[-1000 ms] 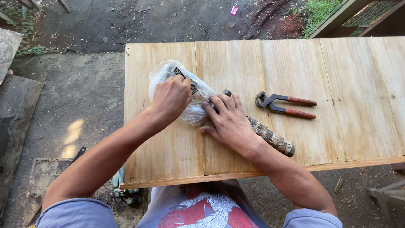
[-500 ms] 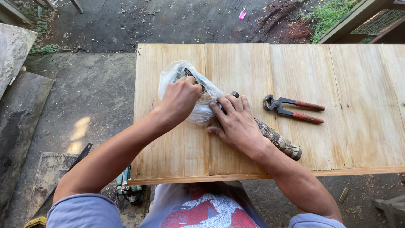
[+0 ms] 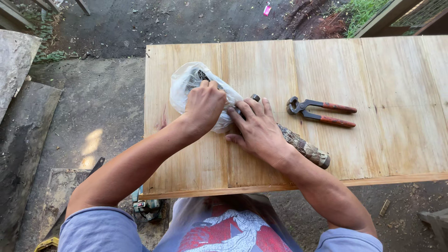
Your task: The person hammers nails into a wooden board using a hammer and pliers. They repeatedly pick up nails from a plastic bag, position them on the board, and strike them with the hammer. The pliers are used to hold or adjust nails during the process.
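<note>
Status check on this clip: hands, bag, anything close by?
Left hand gripping clear plastic bag. Right hand flat beside it, over wrapped tool handle. Red-handled pincers lie apart.

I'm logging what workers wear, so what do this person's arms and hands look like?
Both the left hand and the right hand are bare: no gloves, rings or watch visible. The forearms are uncovered; short blue-grey sleeves end at the upper arms.

Clear plastic bag — crumpled, tabletop.
</note>
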